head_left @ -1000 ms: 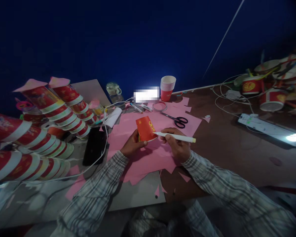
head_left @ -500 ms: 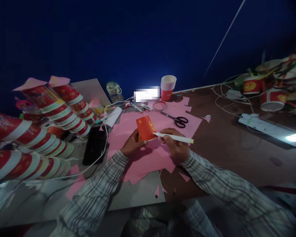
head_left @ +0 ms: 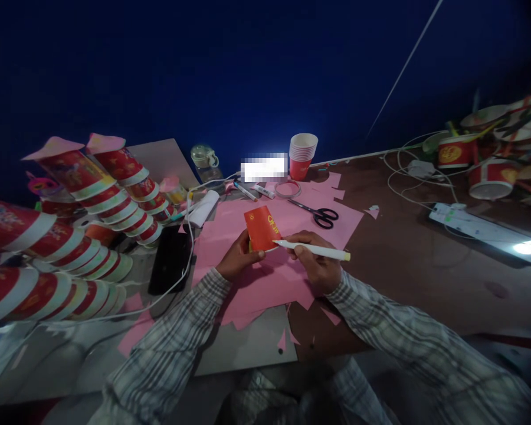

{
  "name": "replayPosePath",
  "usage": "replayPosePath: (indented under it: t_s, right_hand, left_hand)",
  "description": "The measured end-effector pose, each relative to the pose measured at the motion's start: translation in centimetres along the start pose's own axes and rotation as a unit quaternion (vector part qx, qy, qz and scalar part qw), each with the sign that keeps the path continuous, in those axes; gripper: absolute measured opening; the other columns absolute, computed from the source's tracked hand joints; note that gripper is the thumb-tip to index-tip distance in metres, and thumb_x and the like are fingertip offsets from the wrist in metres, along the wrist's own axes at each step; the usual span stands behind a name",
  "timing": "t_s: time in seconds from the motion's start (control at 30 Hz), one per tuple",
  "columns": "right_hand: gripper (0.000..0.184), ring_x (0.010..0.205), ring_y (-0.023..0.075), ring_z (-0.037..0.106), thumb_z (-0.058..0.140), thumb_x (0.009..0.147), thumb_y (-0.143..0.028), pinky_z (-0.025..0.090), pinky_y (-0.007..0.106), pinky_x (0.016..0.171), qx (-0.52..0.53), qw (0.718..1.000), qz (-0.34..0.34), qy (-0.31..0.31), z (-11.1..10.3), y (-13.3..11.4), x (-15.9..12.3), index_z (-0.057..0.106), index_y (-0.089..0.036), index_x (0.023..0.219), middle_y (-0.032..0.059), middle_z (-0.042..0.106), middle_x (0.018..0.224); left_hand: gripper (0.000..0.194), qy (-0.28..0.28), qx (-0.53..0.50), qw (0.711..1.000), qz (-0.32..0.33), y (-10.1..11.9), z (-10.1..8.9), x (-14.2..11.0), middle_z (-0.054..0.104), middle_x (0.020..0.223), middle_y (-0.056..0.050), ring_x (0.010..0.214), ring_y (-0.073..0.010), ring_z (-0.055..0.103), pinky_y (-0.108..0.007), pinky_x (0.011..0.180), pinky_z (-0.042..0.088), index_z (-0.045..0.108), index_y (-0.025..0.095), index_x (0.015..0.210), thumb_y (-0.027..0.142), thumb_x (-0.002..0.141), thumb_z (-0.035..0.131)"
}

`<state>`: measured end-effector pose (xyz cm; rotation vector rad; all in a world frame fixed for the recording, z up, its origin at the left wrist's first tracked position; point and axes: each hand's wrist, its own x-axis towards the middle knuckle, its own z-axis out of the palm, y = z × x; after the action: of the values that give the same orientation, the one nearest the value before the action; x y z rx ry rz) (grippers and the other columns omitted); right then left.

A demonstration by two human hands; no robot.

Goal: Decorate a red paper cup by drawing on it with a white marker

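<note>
Red paper cup (head_left: 261, 231) is held tilted above the pink paper (head_left: 256, 292), its pale rim towards the wearer. Left hand (head_left: 238, 258) is closed round the cup's side, thumb near the rim; right hand (head_left: 319, 264) pinches a white marker (head_left: 325, 251), tip at the cup wall just below yellow lettering (head_left: 272, 223) — whether it actually touches is too fine to tell. Likely faults: a stroke skids, since the wall is curved and only the left grip steadies it; too hard a squeeze could dent thin paper and spoil the line. Fresh ink, if wet, could smear under the right fingers, which sit close to the lettering. Lesser risk: white cable (head_left: 150, 307) runs near the left sleeve (head_left: 181, 330) — a snag could jerk the cup mid-stroke. Black-handled scissors (head_left: 324, 218) lie beyond the right hand, apart from it.
</note>
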<state>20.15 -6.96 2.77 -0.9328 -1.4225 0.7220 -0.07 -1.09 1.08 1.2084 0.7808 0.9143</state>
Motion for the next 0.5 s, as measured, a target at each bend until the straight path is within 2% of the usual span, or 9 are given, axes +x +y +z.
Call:
replayPosePath:
  t_s: [0.33,0.5]
  right_hand:
    - [0.027,0.062,0.015,0.064,0.055,0.098,-0.043,0.058,0.034,0.065,-0.03,1.0,-0.006,-0.003,0.15,-0.38,0.21,0.069,-0.02,0.099,0.0048,0.071,0.081]
    - [0.03,0.063,0.0146,0.065,0.057,0.097,-0.046,0.056,0.029,0.057,0.014,1.0,0.012,0.019,0.2,0.3,0.11,0.069,-0.019,0.1,0.0045,0.071,0.079]
  left_hand:
    - [0.074,-0.006,0.01,1.0,0.005,0.17,0.14,-0.03,0.066,0.121,-0.01,0.119,-0.0297,0.057,-0.045,0.107,0.042,0.061,0.019,0.121,0.044,0.059,0.092]
    - [0.072,-0.006,0.001,1.0,0.008,0.06,0.19,0.0,0.066,0.12,-0.01,0.12,-0.0309,0.057,-0.047,0.105,0.044,0.062,0.02,0.119,0.044,0.058,0.092]
